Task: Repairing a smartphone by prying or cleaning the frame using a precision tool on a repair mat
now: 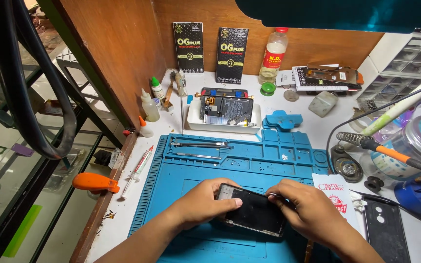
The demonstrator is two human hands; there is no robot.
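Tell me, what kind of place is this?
Probably a phone repair bench: both hands work on a black phone over a blue repair mat, with a soldering iron and small-parts drawers nearby.

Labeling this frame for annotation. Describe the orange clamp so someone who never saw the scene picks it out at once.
Start at the blue work mat under the hands and move left past the syringe to the desk's wooden edge. The orange clamp sits there, overhanging the edge. It is the only large, solid orange thing on that side; the orange-handled soldering iron lies far right.
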